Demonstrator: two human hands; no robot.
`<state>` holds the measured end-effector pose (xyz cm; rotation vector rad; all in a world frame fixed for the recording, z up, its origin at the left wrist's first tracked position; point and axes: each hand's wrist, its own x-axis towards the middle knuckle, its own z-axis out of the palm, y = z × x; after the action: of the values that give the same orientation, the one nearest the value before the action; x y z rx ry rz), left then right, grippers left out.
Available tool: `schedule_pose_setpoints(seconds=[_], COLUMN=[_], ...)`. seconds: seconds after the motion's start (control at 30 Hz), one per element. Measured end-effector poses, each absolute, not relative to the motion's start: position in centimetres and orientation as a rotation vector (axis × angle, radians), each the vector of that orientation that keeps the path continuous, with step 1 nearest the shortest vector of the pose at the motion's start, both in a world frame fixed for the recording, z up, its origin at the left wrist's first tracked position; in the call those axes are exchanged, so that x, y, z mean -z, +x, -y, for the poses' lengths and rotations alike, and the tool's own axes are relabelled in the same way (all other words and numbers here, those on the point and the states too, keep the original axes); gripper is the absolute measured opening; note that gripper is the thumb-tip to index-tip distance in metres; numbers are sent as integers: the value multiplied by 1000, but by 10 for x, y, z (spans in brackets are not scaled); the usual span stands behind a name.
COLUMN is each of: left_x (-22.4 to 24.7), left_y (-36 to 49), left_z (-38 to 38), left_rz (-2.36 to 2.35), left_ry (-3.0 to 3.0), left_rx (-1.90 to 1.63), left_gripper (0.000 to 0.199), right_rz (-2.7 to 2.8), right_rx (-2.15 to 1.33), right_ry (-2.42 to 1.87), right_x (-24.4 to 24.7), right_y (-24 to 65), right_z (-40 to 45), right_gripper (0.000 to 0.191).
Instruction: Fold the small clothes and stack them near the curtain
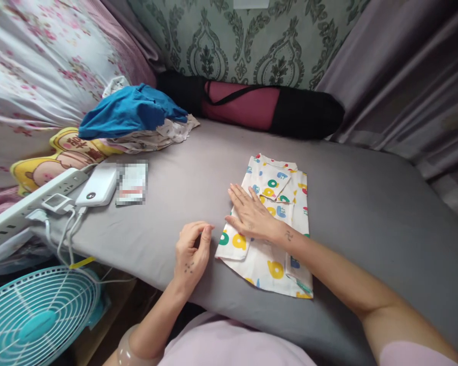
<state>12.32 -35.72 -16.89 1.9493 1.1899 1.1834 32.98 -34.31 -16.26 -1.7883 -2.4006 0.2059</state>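
Observation:
A small white garment (275, 264), printed with yellow, green, blue and red figures, lies partly folded on a grey sheet. Its sleeves are turned in across the body, and the lower edge faces me. My right hand (254, 213) rests flat on the left part of the cloth, fingers stretched out and holding nothing. Just left of the garment, my left hand (194, 249) hovers at or over the sheet with its fingers curled and the thumb against the forefinger. Nothing shows in it, and it is apart from the cloth.
A clothes pile with a blue piece (132, 112) on top sits at the back left. A black and red long bag (240, 104) lies along the wall. On the left are a power strip (34, 203), a white power bank (97, 185), a blurred packet (133, 183) and a turquoise fan (38, 320).

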Motion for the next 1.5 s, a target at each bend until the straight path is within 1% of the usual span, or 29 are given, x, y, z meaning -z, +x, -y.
schedule_pose_setpoints(seconds=[0.17,0.27,0.37,0.47,0.57,0.63,0.73,0.9,1.07,1.2,1.3,1.4,1.5], left_x=[170,168,169,171,171,170,169,173,177,177,178,178,179], left_y=[122,120,118,117,118,121,125,126,126,127,127,126,126], left_z=[357,358,358,357,357,358,361,362,361,359,359,359,359], left_rz=[-1204,-1202,-1206,-1187,-1076,-997,-917,-748,-698,-678,-681,-684,-681], left_ry=[1929,1931,1900,1913,2063,2199,2384,2594,2674,2691,2695,2707,2726], left_rx=[-1170,-1141,-1134,-1125,-1109,-1107,-1092,-916,-857,-839,-820,-824,-838], left_gripper=[21,22,22,20,15,15,20,28,29,28,28,27,27], right_rz=[2451,2431,2471,2503,2466,2367,2152,1991,1991,2004,1915,1732,1671], right_rx=[-319,-316,-360,-469,-571,-553,-396,-186,-331,-430,-327,-190,-248], right_ry=[-1664,-1651,-1534,-1428,-1383,-1487,-1819,-2221,-2300,-2253,-2291,-2455,-2546], right_x=[159,158,157,155,146,139,135,149,165,162,160,166,176], right_y=[313,304,292,284,292,311,354,424,442,449,464,482,495], right_z=[364,378,398,415,417,407,378,326,312,309,299,288,283], right_gripper=[66,66,68,68,63,59,61,63,64,66,63,64,66])
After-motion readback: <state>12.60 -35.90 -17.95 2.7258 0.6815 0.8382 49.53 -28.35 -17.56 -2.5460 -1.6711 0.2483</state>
